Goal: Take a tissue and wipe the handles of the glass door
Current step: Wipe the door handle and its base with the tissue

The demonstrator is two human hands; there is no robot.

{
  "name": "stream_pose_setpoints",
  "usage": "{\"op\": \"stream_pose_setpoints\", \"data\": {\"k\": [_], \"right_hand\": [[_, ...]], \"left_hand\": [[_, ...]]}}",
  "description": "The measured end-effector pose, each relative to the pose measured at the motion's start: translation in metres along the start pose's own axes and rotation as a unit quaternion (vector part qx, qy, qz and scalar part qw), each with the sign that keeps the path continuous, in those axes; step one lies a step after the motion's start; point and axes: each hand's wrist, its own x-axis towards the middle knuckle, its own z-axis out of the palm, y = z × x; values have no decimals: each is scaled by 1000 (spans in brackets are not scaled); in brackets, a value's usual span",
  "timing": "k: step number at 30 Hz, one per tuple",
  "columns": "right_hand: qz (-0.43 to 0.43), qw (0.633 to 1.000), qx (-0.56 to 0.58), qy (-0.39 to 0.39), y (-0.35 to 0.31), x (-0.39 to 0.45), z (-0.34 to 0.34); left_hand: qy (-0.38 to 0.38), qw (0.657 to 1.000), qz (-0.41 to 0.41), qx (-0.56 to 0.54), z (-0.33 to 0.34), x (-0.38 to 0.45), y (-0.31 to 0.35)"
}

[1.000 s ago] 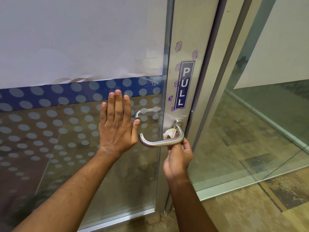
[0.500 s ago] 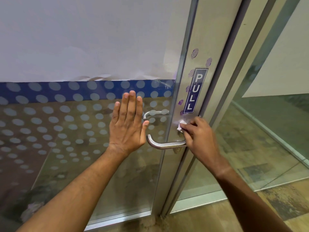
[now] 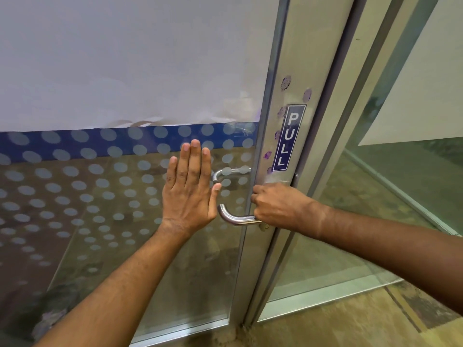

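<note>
Office-type building: frosted-dot glass door (image 3: 112,196), metal frame (image 3: 273,221), PULL sign (image 3: 288,139).

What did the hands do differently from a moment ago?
The right hand came up from under the door handle and now closes over its inner end from above, hiding the tissue. The left hand stayed flat on the glass.

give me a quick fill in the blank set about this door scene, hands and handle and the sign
1. The left hand lies flat and open against the ____ of the door.
2. The right hand is closed around the metal ____ at its frame end.
3. The blue sign on the door frame reads ____.
4. Purple smudges mark the frame beside and ____ the sign.

Missing words: glass; handle; PULL; above
</note>
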Motion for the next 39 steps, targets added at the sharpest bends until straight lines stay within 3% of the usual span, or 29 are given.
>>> {"op": "stream_pose_setpoints", "data": {"k": [7, 14, 19, 26, 33, 39], "right_hand": [[61, 997, 23, 52, 5, -16, 10], [2, 996, -9, 85, 5, -18, 16], [97, 980, 42, 168, 5, -36, 27], [37, 988, 0, 149, 3, -28, 30], [121, 968, 34, 219, 5, -29, 36], [112, 972, 35, 204, -1, -28, 43]], "left_hand": [[-5, 1000, 0, 9, 0, 0, 0], [1, 1000, -2, -2, 2, 0, -1], [-1, 1000, -3, 1, 0, 0, 0], [-3, 1000, 0, 2, 2, -1, -2], [3, 1000, 1, -5, 3, -1, -1], [10, 1000, 2, -3, 3, -1, -1]]}}
